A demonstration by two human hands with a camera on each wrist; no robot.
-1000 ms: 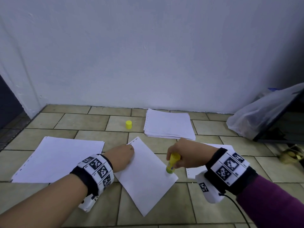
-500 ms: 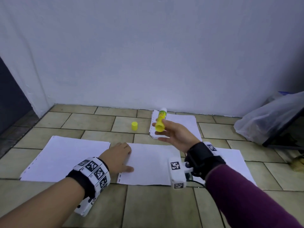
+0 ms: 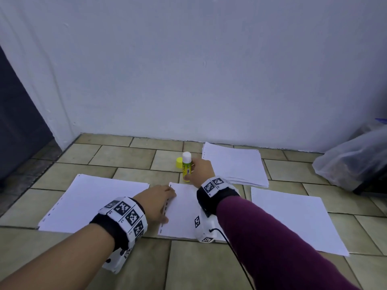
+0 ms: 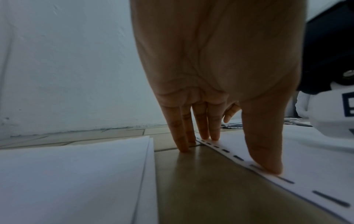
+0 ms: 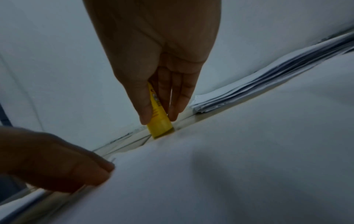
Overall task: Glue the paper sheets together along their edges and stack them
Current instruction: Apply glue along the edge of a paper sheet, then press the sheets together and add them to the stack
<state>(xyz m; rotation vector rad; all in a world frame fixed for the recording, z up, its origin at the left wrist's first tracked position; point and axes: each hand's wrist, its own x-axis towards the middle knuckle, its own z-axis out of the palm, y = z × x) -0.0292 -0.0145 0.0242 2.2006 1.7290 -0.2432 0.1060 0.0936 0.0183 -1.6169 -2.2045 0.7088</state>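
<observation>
1. Head: right hand (image 3: 200,170) pinching upright glue stick (image 3: 186,167) beside yellow cap (image 3: 179,162).
2. Left wrist: left hand (image 4: 220,68) flat, straight fingers (image 4: 263,151) pressing middle sheet (image 4: 287,159) edge.
3. Right wrist: stick base on floor, just beyond fingertips (image 5: 145,116).

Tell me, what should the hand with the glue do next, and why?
Probably let go of the glue stick. It stands upright on the floor beside its cap, with the right hand holding it. The left hand presses the middle sheet flat, so the freed hand could help move that sheet.
</observation>
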